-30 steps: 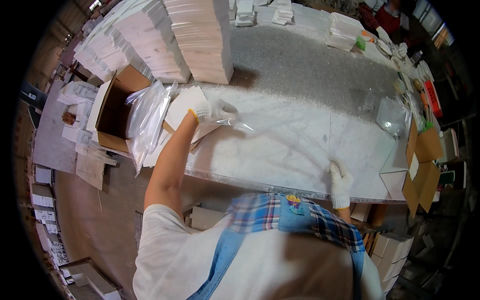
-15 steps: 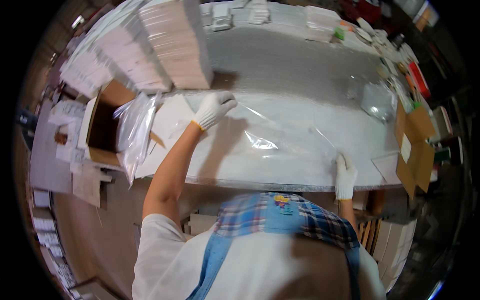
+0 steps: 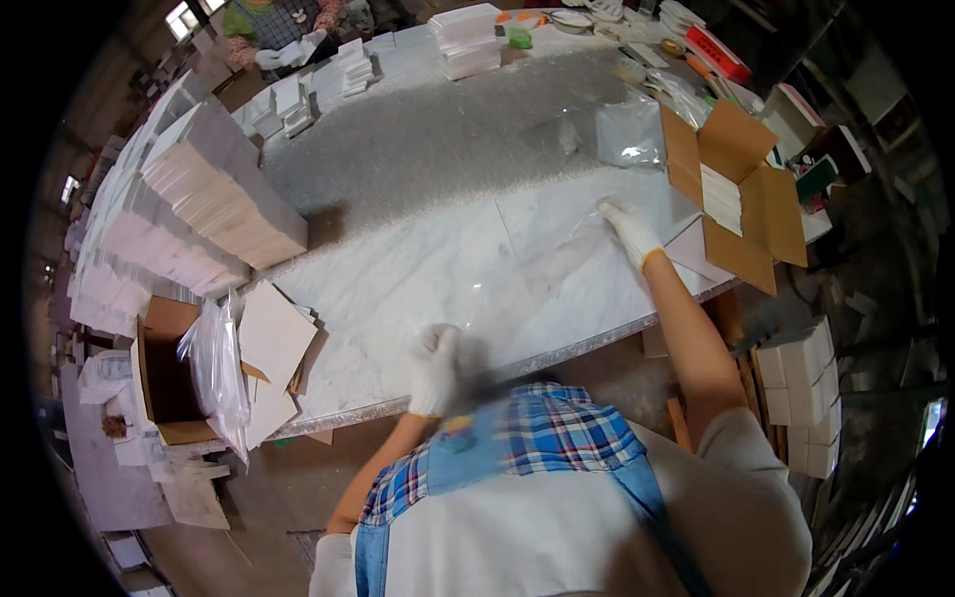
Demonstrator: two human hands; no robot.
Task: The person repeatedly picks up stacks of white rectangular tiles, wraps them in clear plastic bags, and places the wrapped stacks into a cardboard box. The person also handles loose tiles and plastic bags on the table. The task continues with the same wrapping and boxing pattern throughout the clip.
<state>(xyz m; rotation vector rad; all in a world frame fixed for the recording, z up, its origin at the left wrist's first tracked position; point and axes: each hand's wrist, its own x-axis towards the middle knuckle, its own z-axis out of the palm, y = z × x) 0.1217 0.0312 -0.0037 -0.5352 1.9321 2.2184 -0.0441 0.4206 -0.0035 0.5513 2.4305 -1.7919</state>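
Both my hands wear white knit gloves. My left hand (image 3: pixel 435 368) is closed at the table's front edge, in front of my apron, on one end of a clear plastic film (image 3: pixel 487 289). My right hand (image 3: pixel 629 231) reaches out to the right with its fingers pinched on the film's other end. The film is thin and see-through, stretched slantwise over the white table top (image 3: pixel 383 298); its outline is hard to make out. Just beyond my right hand lies a filled clear plastic bag (image 3: pixel 632 129).
An open cardboard box (image 3: pixel 746 204) with white pieces inside stands right. At left are tall stacks of white slabs (image 3: pixel 224 189), another open box (image 3: pixel 164 373), plastic bags (image 3: pixel 217 363) and white boards (image 3: pixel 274 338). A co-worker's gloved hands (image 3: pixel 288 55) are at the far left.
The view has turned to the right. My left hand has come back toward my body, and my right hand has moved outward across the table. The plastic film stays between them.
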